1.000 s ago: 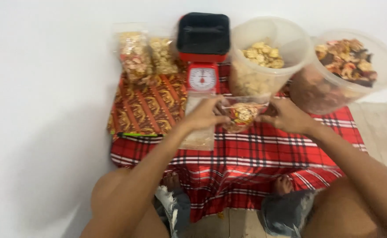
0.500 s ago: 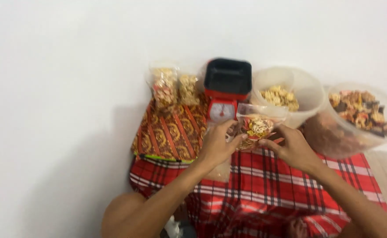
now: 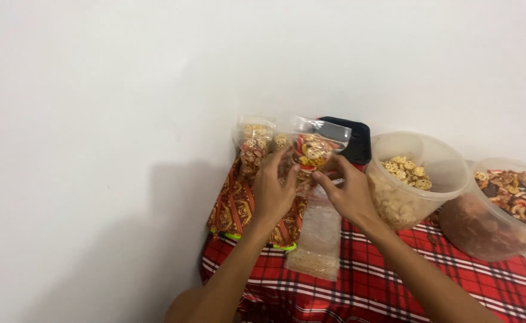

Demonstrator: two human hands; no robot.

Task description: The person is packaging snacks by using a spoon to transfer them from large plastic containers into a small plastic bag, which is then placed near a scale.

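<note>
Both my hands hold a small clear plastic bag of round snacks (image 3: 312, 149) up in front of the wall. My left hand (image 3: 273, 190) grips its left side and my right hand (image 3: 345, 192) its right side and bottom. Behind the bag, the black tray of a red kitchen scale (image 3: 354, 139) shows only in part. A filled snack bag (image 3: 252, 145) leans against the wall just left of my hands.
Two large clear tubs stand at the right: one with pale round snacks (image 3: 408, 179), one with dark mixed snacks (image 3: 502, 206). A red plaid cloth (image 3: 394, 278) covers the floor, with an orange patterned cloth (image 3: 234, 206) and flat clear bags (image 3: 318, 239) on it.
My hands lifted the snack bag up and to the left, from over the plaid cloth toward the bags by the wall. The view swung up and left; my legs left the frame.
</note>
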